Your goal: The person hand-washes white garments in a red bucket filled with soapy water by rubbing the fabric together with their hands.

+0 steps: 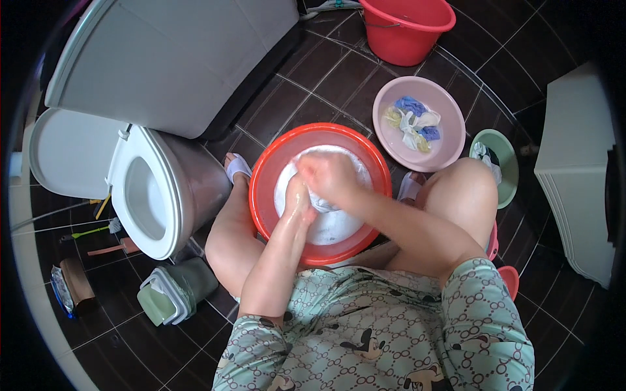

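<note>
A red basin (261,153) stands between my feet, holding white sudsy water (332,229). Over its middle my two wet hands are pressed together. My left hand (298,197) is closed round a bunched white cloth (321,203), part of which shows below the fingers, close to the foam. My right hand (331,177) is curled in a fist against the left one, on the same cloth; motion blurs its fingers. Most of the cloth is hidden by the hands.
Beyond my right knee are a pink basin (385,140) with small blue, white and yellow cloths and a green basin (512,186) with dark and white cloths. A red bucket (407,39) stands far off. Left are a toilet (171,202) and a lidded bin (202,280).
</note>
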Available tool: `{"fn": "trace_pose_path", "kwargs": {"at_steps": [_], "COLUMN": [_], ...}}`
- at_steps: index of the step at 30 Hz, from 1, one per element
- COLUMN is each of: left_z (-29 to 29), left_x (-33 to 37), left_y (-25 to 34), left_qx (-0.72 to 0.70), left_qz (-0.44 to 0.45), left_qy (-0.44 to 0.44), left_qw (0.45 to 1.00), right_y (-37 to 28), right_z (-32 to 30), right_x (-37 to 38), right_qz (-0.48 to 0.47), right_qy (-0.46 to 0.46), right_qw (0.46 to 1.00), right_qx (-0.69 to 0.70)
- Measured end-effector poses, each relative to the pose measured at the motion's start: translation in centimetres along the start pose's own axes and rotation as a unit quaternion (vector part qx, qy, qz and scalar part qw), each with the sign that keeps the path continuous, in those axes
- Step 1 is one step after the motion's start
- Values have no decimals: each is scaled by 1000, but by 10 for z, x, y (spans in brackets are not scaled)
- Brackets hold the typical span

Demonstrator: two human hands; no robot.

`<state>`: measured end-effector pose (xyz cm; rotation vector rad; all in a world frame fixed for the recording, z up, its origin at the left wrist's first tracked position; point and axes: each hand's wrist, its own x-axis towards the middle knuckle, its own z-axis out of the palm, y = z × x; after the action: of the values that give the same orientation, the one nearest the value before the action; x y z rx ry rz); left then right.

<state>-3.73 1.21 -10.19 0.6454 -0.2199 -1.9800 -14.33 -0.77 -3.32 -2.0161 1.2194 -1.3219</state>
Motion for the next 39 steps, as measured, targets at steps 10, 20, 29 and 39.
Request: {"fn": "trace_pose_path", "kwargs": {"at_steps": [10, 20, 29, 39], "left_z": [4, -15, 35, -86], "left_x": [-9, -8, 2, 60], "left_y": [-5, -9, 38, 29], "left_qx": [33, 10, 6, 296], "left_qz": [85, 79, -80, 83], "left_qy": [43, 37, 147, 348], "left_qw": [995, 996, 986, 886], "right_y": [4, -34, 68, 170], "right_z": [0, -8, 4, 94], "right_x": [-7, -2, 17, -37], "right_qz": [86, -2, 344, 362], "right_qy": [-36, 3, -36, 36], "right_qw": [993, 998, 931, 879], "right_qx": [76, 60, 114, 309]}}
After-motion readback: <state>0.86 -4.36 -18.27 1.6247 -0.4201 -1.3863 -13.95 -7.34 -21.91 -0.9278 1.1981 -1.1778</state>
